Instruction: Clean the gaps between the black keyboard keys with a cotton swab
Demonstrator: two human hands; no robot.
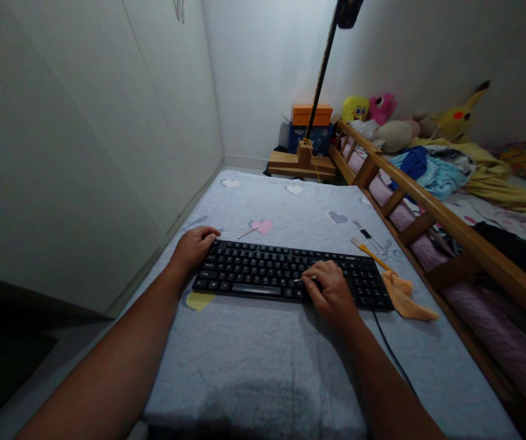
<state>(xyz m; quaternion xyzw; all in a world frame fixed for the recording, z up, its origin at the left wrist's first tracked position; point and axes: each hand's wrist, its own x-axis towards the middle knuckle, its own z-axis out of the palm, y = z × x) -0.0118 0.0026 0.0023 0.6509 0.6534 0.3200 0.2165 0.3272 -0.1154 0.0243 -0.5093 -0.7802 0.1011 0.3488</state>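
Note:
A black keyboard (pixel 258 269) lies flat on the pale blue cloth-covered surface. At its upper left corner my left hand (pixel 195 247) grips the edge, fingers closed along the rim. My right hand (pixel 329 288) is over the right part of the keys, its fingertips pinched on a thin white cotton swab (pixel 298 280) whose tip points left at the keys. Another cotton swab (pixel 247 233) rests on the cloth behind the keyboard. To the right lie a brush with an orange handle (pixel 372 254), a wire keycap puller (pixel 366 234) and a crumpled orange cloth (pixel 404 297).
The keyboard's cable (pixel 393 351) runs toward the lower right. A wooden bed rail (pixel 427 205) borders the right side, with plush toys and bedding beyond it. White cabinet doors (pixel 107 122) stand on the left. Behind are a wooden stand (pixel 302 160) with a black pole and an orange box (pixel 312 115).

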